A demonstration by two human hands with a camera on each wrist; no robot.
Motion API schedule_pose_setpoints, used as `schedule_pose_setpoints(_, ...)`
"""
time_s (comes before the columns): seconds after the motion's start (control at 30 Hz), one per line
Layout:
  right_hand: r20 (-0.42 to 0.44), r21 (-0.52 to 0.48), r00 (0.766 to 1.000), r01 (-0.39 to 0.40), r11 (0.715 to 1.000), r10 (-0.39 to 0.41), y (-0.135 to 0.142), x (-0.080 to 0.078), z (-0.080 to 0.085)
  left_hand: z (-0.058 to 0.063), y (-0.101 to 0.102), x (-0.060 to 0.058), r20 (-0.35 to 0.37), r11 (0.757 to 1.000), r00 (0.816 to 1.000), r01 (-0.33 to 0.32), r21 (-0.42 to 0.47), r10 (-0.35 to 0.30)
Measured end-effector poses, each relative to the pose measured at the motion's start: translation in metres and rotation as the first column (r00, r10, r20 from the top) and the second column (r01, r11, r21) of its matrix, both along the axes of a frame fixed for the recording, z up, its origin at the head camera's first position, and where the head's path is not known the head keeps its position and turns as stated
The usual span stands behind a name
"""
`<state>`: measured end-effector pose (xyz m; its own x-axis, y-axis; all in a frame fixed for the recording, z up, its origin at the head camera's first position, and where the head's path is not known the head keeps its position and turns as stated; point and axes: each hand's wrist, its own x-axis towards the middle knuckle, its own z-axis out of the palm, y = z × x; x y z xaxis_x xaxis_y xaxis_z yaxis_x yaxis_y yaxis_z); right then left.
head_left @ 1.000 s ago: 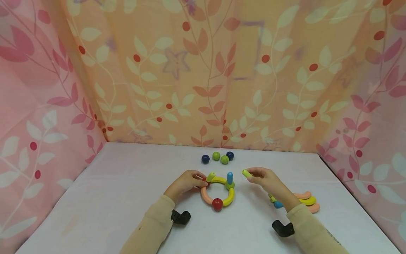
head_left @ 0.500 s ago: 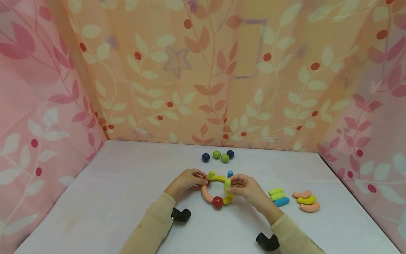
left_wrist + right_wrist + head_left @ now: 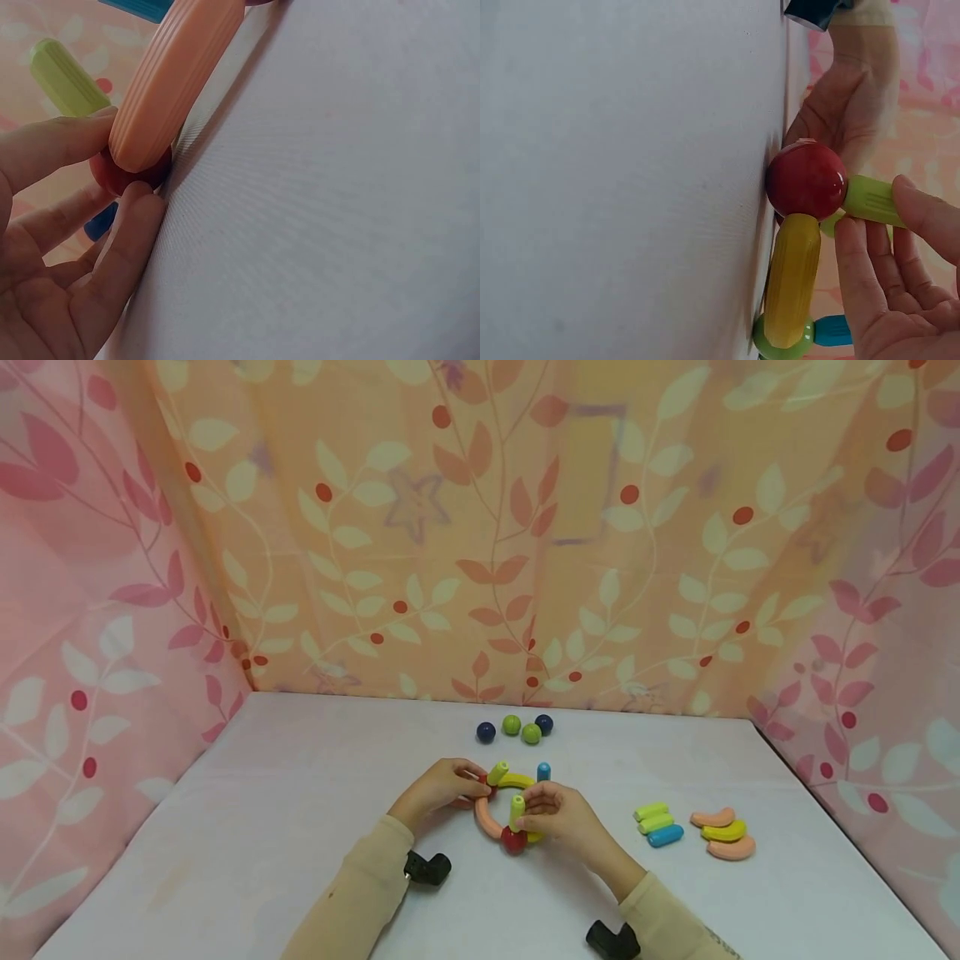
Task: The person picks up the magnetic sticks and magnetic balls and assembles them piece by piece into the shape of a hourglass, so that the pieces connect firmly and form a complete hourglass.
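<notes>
A ring of curved sticks and balls lies on the table. My left hand [image 3: 446, 789] pinches the red ball [image 3: 112, 176] at its back left, where a salmon curved stick [image 3: 176, 82] joins; a lime-green stick [image 3: 498, 772] stands up from that ball. My right hand [image 3: 558, 814] pinches another lime-green stick [image 3: 517, 810] upright, its lower end against the front red ball [image 3: 807, 178]. A yellow curved stick [image 3: 793, 277] runs from this ball to a green ball [image 3: 780, 337], which carries a blue stick [image 3: 832, 330]. In the head view, my right hand hides the ring's right side.
Several dark blue and green balls [image 3: 531, 734] lie behind the ring. To the right are two lime-green sticks [image 3: 656, 823], a blue stick [image 3: 665, 836] and a group of salmon and yellow curved sticks [image 3: 724, 832]. Patterned curtains [image 3: 480, 610] surround the white table [image 3: 300, 743].
My right hand has brought the lime-green stick leftward and toward me, from beyond the ring's right side to the front red ball. My left hand keeps its hold at the back left.
</notes>
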<state>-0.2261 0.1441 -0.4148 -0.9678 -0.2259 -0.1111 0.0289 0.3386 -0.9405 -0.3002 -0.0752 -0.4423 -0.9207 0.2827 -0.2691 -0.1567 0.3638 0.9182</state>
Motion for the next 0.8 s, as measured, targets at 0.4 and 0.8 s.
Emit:
schedule_pose_setpoints(0.4, -0.100, 0.193, 0.994, -0.019, 0.981, 0.039, -0.006, 0.002, -0.003, 0.005, -0.010, 0.002, -0.004, 0.996, 0.999, 0.053, -0.078, -0.053)
schedule_pose_setpoints(0.8, -0.106, 0.265, 0.992, 0.094, 0.960, -0.068, 0.010, 0.001, 0.014, 0.034, -0.011, 0.011, -0.050, 0.969, 0.991, 0.108, -0.222, -0.122)
